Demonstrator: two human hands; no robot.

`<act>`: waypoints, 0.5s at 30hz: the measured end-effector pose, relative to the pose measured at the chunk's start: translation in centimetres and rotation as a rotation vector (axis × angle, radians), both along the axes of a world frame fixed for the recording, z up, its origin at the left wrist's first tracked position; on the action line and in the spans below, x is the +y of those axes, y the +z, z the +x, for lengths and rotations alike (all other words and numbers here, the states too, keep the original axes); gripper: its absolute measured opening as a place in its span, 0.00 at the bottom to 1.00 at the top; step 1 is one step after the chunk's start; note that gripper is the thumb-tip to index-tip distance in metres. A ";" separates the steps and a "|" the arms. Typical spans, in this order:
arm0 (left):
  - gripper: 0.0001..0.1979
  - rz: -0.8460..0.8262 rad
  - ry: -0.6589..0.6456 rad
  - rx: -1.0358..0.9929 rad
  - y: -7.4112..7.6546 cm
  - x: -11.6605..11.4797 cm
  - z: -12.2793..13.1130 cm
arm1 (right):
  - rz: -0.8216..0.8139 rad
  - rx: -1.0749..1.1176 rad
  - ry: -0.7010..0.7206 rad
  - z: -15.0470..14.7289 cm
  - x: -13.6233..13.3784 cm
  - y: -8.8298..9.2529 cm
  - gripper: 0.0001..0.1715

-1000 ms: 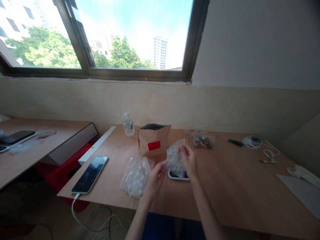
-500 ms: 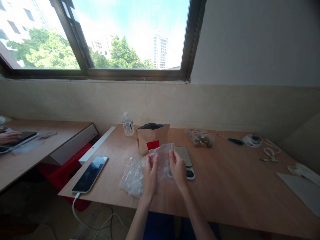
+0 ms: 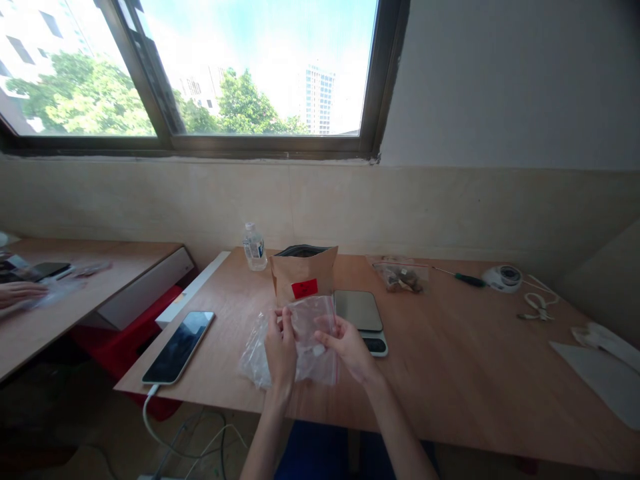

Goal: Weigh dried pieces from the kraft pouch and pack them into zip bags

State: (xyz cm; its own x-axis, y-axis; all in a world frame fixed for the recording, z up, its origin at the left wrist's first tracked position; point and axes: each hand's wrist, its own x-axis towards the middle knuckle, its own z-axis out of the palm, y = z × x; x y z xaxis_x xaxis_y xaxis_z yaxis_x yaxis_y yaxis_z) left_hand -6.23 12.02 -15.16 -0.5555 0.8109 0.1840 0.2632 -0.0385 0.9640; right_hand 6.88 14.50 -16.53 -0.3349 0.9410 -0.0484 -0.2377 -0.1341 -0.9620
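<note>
Between my two hands I hold a clear zip-lock bag (image 3: 311,319) with a pink-red strip along its right edge. My left hand (image 3: 281,347) pinches its left side. My right hand (image 3: 349,343) grips it near the strip, fingers bent and closed. Under and left of my left hand lies a heap of clear plastic bags (image 3: 254,353). Just behind, a brown paper pouch (image 3: 300,272) with a red label stands upright with its top open. A kitchen scale (image 3: 359,311) with a flat metal plate sits right of the pouch, partly covered by my right hand.
A phone (image 3: 180,347) on a charging cable lies at the left. A water bottle (image 3: 255,248) stands behind. Farther right are a bag of brown pieces (image 3: 403,279), a screwdriver (image 3: 469,279), and a white dome camera (image 3: 503,278). Another person's hand (image 3: 20,293) rests at the left table.
Both hands have moved a little left and down with the bag, which has turned so its strip runs down the right side. More of the scale shows.
</note>
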 end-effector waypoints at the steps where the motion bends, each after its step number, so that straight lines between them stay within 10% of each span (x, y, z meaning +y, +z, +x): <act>1: 0.16 0.006 0.011 0.039 0.0 0.1 -0.3 | 0.001 0.005 0.007 0.0 0.0 0.0 0.23; 10: 0.15 -0.110 -0.050 0.222 -1.1 1.3 -2.4 | 0.005 0.050 0.032 0.3 -0.6 0.1 0.30; 15: 0.15 -0.406 -0.008 0.372 -3.1 2.6 -6.7 | 0.071 -0.068 -0.134 5.9 2.2 -0.8 0.23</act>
